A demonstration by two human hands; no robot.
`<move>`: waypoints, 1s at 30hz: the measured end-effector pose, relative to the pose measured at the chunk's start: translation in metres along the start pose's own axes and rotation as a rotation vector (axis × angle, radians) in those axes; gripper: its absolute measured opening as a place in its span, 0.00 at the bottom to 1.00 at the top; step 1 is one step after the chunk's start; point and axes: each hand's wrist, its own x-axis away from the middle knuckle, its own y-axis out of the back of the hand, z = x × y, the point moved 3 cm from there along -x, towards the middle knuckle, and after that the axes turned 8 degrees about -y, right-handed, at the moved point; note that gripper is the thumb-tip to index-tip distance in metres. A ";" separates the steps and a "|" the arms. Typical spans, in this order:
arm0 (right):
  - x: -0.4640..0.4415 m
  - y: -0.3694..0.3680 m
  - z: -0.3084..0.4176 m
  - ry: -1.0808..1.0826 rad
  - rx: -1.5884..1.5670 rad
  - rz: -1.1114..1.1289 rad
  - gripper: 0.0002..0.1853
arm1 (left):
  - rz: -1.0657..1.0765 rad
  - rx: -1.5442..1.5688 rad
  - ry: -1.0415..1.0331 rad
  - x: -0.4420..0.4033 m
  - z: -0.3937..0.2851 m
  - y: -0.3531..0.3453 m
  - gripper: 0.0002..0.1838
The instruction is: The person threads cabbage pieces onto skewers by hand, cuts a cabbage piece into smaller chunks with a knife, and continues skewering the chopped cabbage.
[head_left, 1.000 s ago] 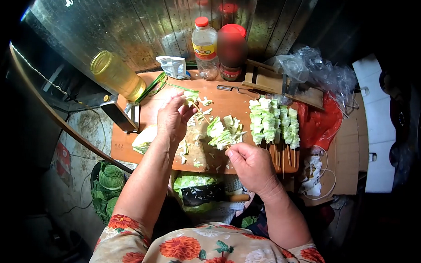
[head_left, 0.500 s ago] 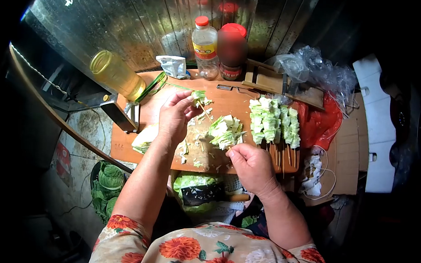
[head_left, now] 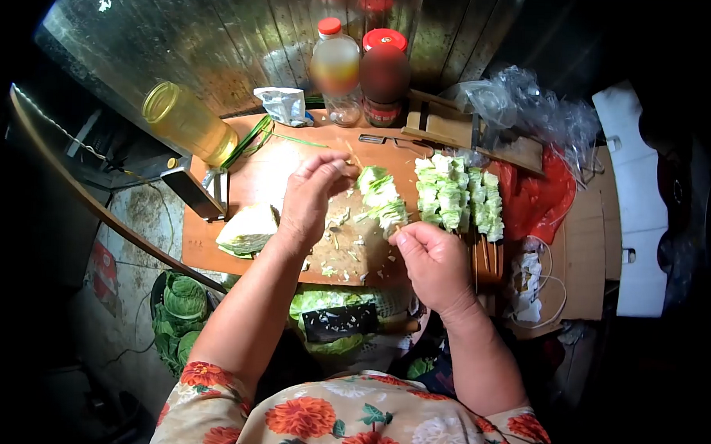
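Observation:
My right hand (head_left: 432, 260) pinches the lower end of a wooden skewer (head_left: 396, 231). Threaded along it are pale green cabbage pieces (head_left: 382, 198), held at a slant above the cutting board (head_left: 256, 160). At the upper end, the fingers of my left hand (head_left: 316, 191) are pressed together beside the skewer's tip; whether they grip it or a scrap is hidden. A cut cabbage wedge (head_left: 248, 230) lies left of my left forearm. Finished-looking cabbage skewers (head_left: 443, 194) lie side by side to the right, beyond my right hand.
Behind the board stand a clear bottle (head_left: 337, 73), a red-lidded jar (head_left: 384, 74) and a tilted yellowish jar (head_left: 190, 126). A phone (head_left: 196, 193) leans at the left. A cleaver (head_left: 340, 323) rests on cabbage near my lap. Whole cabbages (head_left: 182, 310) sit lower left.
The cabbage piece by my left fingers has slid down to join the others on the skewer. My left hand moved slightly right, and the right hand rose a little. The view shifted slightly.

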 end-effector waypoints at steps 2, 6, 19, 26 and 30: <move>-0.002 0.006 -0.005 -0.025 -0.126 0.018 0.10 | -0.077 0.009 -0.021 -0.012 0.011 0.012 0.05; -0.002 0.020 -0.003 -0.035 -0.148 -0.038 0.10 | -0.061 -0.244 0.054 -0.021 0.039 0.018 0.02; 0.005 0.043 -0.004 -0.073 -0.132 -0.069 0.08 | 0.377 -1.398 0.203 -0.023 0.094 -0.019 0.18; 0.008 0.045 -0.002 -0.049 -0.127 -0.068 0.09 | 0.281 -1.264 0.046 -0.016 0.099 -0.023 0.17; 0.010 0.044 0.000 -0.054 -0.088 -0.048 0.09 | -0.004 -0.461 0.302 -0.029 0.102 0.002 0.20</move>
